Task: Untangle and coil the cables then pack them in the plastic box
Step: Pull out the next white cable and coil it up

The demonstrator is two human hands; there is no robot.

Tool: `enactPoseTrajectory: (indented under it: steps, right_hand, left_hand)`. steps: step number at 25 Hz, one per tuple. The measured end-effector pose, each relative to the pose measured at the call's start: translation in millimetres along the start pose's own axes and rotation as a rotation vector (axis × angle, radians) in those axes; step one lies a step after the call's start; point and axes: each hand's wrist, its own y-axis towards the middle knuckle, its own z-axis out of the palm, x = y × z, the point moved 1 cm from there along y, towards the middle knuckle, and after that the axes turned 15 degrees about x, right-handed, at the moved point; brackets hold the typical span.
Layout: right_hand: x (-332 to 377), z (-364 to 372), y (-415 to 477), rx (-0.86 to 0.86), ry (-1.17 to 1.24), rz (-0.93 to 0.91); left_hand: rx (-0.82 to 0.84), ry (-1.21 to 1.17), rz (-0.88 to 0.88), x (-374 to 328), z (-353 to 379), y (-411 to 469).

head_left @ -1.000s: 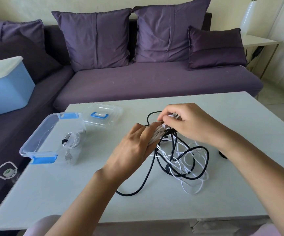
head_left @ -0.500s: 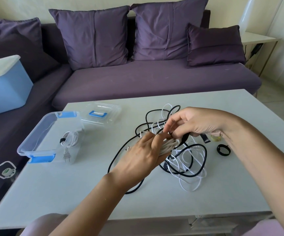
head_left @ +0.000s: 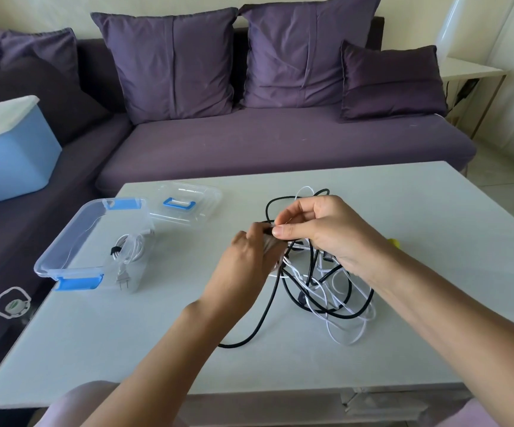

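A tangle of black cable (head_left: 292,292) and white cable (head_left: 346,332) lies on the white table (head_left: 126,349). My left hand (head_left: 246,260) is closed around a bundle of white cable loops above the tangle. My right hand (head_left: 320,228) pinches a white strand right at that bundle, thumb and forefinger together. The clear plastic box (head_left: 74,241) with blue latches stands open at the table's left and holds one coiled white cable (head_left: 126,248) with a plug. Its clear lid (head_left: 185,203) lies just behind the box.
A purple sofa (head_left: 265,143) with several cushions runs behind the table. A blue bin (head_left: 6,158) sits on the sofa's left part. A small yellow object (head_left: 393,241) peeks out beyond my right wrist. A side table (head_left: 468,70) stands at the far right.
My right hand swung out to the right with the strand half a second ago and has come back to the bundle in my left hand. The small black ring on the table is now hidden.
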Motion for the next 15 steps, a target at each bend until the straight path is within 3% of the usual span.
enactPoseTrajectory:
  steps: [2, 5, 15]
  right_hand:
    - [-0.9, 5.1, 0.3, -0.046, 0.038, -0.016]
    - [-5.7, 10.1, 2.3, -0.085, 0.053, -0.039]
    - [-10.4, 15.6, 0.8, -0.045, 0.069, -0.108]
  left_hand:
    - [-0.005, -0.198, -0.142, 0.2, -3.3, -0.6]
    - [-0.02, -0.277, -0.224, 3.4, -7.1, -2.4]
    - [-0.043, -0.621, -0.249, 2.9, -12.8, 3.2]
